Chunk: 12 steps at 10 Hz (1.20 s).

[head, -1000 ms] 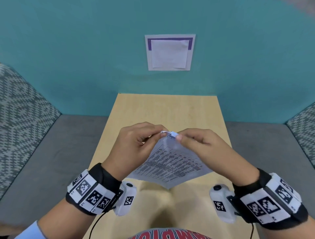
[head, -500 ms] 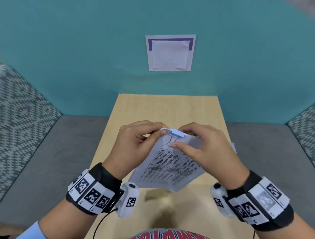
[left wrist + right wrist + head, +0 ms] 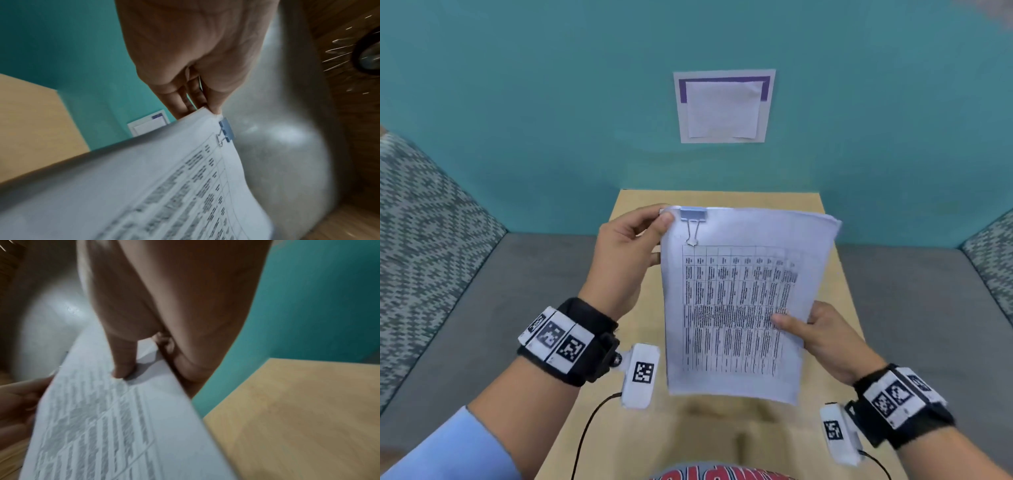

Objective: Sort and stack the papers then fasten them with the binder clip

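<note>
A stack of white papers printed with a table is held up above the wooden table, facing me. A pale blue binder clip sits on the stack's top edge near its left corner, one wire handle folded down onto the front sheet. My left hand pinches the top left corner beside the clip, thumb in front. My right hand holds the stack's right edge lower down, thumb on the print and fingers behind the papers.
The narrow light wooden table runs away from me to a teal wall bearing a white sheet with a purple band. Grey seating and patterned cushions flank the table on both sides.
The papers have swung from a low diagonal tilt to upright and facing me. My right hand left the clip and slid down to the right edge. The clip's handle now lies folded flat.
</note>
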Available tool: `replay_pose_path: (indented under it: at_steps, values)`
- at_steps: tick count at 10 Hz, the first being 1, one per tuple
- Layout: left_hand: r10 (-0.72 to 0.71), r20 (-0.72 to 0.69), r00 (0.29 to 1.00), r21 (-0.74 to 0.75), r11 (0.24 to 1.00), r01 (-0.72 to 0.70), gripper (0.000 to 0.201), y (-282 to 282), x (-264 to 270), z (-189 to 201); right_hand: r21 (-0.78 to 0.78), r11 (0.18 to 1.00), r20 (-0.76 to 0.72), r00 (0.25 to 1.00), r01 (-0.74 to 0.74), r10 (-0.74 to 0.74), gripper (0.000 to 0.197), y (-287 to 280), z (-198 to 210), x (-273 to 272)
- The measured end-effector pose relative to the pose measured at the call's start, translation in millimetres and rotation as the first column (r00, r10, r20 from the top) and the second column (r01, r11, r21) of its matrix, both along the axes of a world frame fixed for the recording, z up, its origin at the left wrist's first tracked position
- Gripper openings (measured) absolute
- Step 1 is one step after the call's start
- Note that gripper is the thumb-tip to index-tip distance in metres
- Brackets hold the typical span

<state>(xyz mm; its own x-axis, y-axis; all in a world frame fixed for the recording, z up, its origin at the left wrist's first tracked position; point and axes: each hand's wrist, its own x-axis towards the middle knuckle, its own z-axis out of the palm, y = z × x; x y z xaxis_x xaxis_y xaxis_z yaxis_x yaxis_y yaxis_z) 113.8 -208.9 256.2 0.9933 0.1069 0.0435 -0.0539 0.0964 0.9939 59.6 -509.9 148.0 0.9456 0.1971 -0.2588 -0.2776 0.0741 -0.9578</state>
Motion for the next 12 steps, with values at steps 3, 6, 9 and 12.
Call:
replay_pose_path:
  at_steps: [3,6,9,12]
  values:
    - [-0.503,-0.578,0.643,-0.129,0.834,0.536,0.055,20,-20,-162,0.062,0.995,-0.226,0.972,0.078,-0.062,0.045,20,-43,12]
    - [-0.269,-0.769,0.581,-0.043,0.927,0.372,0.057,23,-21,-247,-0.206,0.974,-0.480,0.877,-0.090,-0.021,0.045,36,-117,0]
    - [-0.167,-0.778,0.606,0.137,0.895,0.424,0.069,23,19,-279,-0.564,0.818,-0.306,0.948,-0.111,-0.083,0.055,57,-162,48]
    - [-0.049,-0.799,0.599,0.372,0.743,0.556,0.059,72,-30,-300,-0.709,0.610,-0.377,0.921,-0.354,0.096,0.068,39,-170,28]
